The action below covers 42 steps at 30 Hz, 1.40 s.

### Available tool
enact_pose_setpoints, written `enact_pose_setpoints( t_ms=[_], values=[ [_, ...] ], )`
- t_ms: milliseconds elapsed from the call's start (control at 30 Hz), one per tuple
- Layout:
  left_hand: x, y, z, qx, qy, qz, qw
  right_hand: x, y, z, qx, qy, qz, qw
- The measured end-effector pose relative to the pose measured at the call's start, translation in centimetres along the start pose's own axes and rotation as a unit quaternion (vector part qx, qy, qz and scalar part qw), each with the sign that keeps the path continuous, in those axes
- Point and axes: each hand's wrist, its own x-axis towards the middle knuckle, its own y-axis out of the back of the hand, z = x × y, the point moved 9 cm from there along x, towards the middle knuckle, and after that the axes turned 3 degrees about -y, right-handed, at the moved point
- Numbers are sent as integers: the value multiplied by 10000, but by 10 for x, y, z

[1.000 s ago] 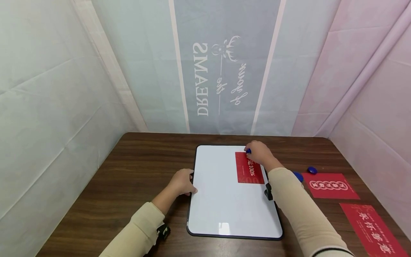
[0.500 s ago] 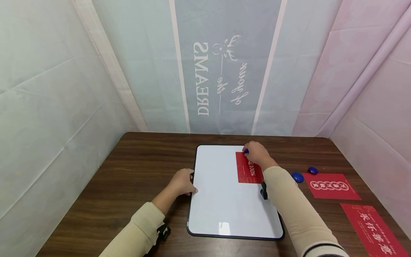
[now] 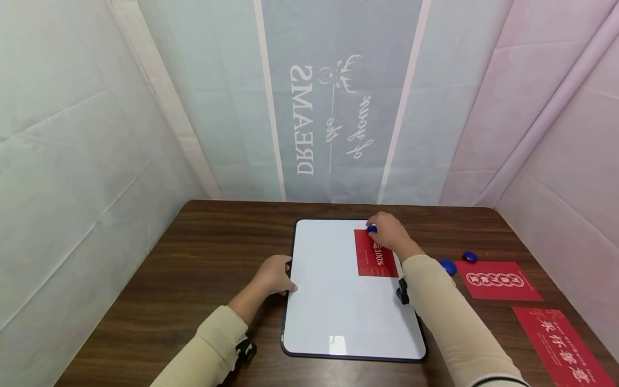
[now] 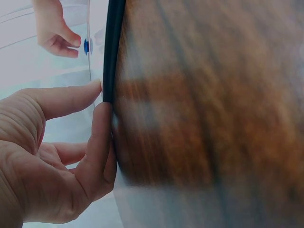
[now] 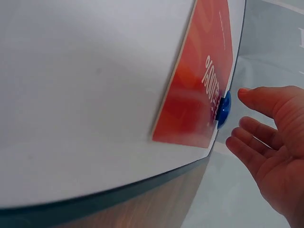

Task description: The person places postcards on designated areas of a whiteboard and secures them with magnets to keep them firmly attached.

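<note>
A whiteboard point(image 3: 338, 312) with a dark frame lies on the wooden table. My left hand point(image 3: 273, 275) grips its left edge; in the left wrist view, the thumb point(image 4: 71, 99) is on the white face and the fingers are against the frame. A red envelope-like card point(image 5: 190, 90) with white lettering lies at the board's upper right. On the card's top end sits a round blue magnet point(image 5: 224, 109). My right hand point(image 5: 270, 137) is just beside this magnet, thumb and fingers spread apart, with a small gap to it. In the head view that hand point(image 3: 389, 232) hides part of the card.
To the right of the board are two more blue magnets point(image 3: 469, 257), the larger one partly behind the right sleeve. Another red card point(image 3: 499, 280) lies near them, and a further red card point(image 3: 563, 344) lies closer to the front. A printed curtain point(image 3: 338, 107) hangs behind the table.
My right fingers have come off the blue magnet, which now shows more fully on the card's top end. The left hand and the whiteboard have stayed in place.
</note>
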Motion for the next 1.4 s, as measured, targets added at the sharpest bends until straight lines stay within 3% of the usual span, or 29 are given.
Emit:
enact_pose_setpoints(
  t_ms=[533, 900, 1400],
  values=[
    [-1, 1, 4, 20, -83, -10, 10000, -23, 13, 10, 457, 30, 488, 9978],
    [-5, 1, 6, -10, -128, -4, 9999, -43, 23, 13, 327, 163, 667, 9971],
    [-3, 1, 6, -15, -104, 16, 9999, -76, 42, 23, 382, 191, 590, 9973]
  ],
)
